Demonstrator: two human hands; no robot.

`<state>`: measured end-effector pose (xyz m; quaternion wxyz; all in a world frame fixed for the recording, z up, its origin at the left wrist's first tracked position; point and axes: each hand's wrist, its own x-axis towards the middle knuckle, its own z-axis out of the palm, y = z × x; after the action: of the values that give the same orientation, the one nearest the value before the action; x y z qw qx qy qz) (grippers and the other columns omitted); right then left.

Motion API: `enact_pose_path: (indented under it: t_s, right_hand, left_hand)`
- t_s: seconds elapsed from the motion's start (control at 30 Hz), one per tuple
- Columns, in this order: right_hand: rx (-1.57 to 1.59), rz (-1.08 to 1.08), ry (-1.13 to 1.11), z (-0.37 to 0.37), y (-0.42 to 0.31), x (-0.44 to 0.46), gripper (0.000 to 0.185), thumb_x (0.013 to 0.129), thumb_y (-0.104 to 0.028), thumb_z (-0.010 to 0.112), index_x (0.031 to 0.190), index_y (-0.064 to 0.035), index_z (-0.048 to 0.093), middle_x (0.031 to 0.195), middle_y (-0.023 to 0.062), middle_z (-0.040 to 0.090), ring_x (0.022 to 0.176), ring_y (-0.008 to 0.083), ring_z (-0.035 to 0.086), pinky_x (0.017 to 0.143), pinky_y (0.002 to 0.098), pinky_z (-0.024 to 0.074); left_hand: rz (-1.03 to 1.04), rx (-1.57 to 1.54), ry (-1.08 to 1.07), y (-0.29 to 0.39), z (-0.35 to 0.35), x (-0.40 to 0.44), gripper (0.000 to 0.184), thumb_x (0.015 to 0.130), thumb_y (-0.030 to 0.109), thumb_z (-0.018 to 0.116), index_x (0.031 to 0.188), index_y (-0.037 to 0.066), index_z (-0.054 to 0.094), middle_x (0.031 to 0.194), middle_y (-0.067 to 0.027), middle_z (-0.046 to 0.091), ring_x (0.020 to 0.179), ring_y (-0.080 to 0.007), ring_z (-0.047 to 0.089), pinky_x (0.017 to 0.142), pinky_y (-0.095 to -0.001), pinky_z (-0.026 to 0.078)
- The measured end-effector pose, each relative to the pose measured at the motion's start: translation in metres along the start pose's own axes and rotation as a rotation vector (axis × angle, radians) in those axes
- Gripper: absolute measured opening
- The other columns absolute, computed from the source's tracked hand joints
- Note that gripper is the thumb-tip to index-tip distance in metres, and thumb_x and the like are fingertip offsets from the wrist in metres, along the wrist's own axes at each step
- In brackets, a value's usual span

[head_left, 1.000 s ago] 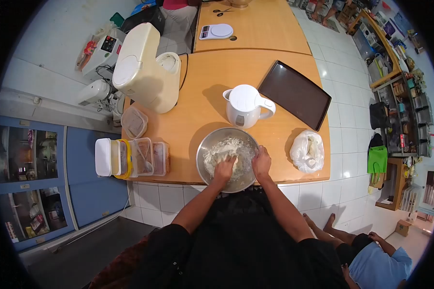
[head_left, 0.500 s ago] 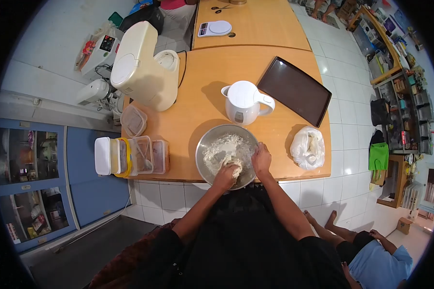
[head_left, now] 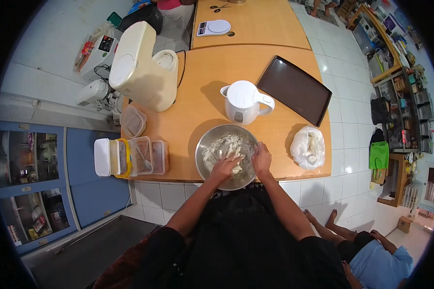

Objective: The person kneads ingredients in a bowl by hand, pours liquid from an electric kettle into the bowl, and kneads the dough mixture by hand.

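Observation:
A metal mixing bowl (head_left: pixel 203 169) stands at the near edge of the table, holding a shaggy, floury dough (head_left: pixel 237 168) with loose flour around it. My left hand (head_left: pixel 223 169) reaches into the bowl, its fingers stretched out over the dough and touching it. On the right side, my right hand (head_left: pixel 262 160) grips the bowl's rim. Just behind the bowl is a white electric kettle (head_left: pixel 242 103). A tied-looking white plastic bag (head_left: pixel 307 148) lies to the right of my right hand.
A cream stand mixer (head_left: pixel 144 72) and several plastic tubs (head_left: pixel 142 154) occupy the table's left side. At the back right lies a dark baking tray (head_left: pixel 296 89). Farther back are a kitchen scale (head_left: pixel 214 27) and scissors (head_left: pixel 221 7). A person in light blue (head_left: pixel 378 260) sits at lower right.
My left hand has opened from its clutch on the dough and shifted slightly left, fingers now spread over it. My right hand stays on the rim.

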<state>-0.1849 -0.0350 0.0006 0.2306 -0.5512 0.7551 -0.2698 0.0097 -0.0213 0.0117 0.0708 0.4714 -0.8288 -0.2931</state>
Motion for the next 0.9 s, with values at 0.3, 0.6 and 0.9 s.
enact_pose_path:
  t_s: [0.3,0.6,0.9]
  right_hand:
    - [-0.033,0.021,0.025,0.002,-0.004,-0.001,0.008,0.091,-0.01,0.055,0.096,-0.0039,0.054,0.092,0.0192,0.061,0.079,0.0428,0.064,0.068,0.0514,0.0511]
    - [-0.022,0.012,-0.017,-0.004,-0.009,0.0,0.008,0.092,-0.011,0.055,0.094,-0.0033,0.054,0.092,0.0198,0.062,0.078,0.0436,0.064,0.067,0.0513,0.0515]
    - [0.055,-0.046,0.009,0.002,0.001,0.0,0.007,0.092,-0.011,0.054,0.093,-0.0032,0.054,0.092,0.0196,0.062,0.078,0.0438,0.063,0.067,0.0516,0.0511]
  left_hand:
    - [-0.089,0.079,-0.057,-0.025,0.022,-0.006,0.059,0.07,0.021,0.072,0.127,0.015,0.057,0.116,-0.0145,0.065,0.102,-0.0359,0.064,0.08,-0.05,0.052]
    - [-0.338,0.179,0.059,0.005,0.055,-0.009,0.06,0.075,0.019,0.066,0.131,0.004,0.05,0.137,-0.0279,0.043,0.126,-0.0466,0.044,0.092,-0.0515,0.047]
    - [-0.292,0.322,0.178,-0.025,0.058,0.06,0.05,0.083,0.017,0.056,0.131,0.005,0.046,0.125,-0.0255,0.047,0.123,-0.0427,0.045,0.095,-0.0526,0.041]
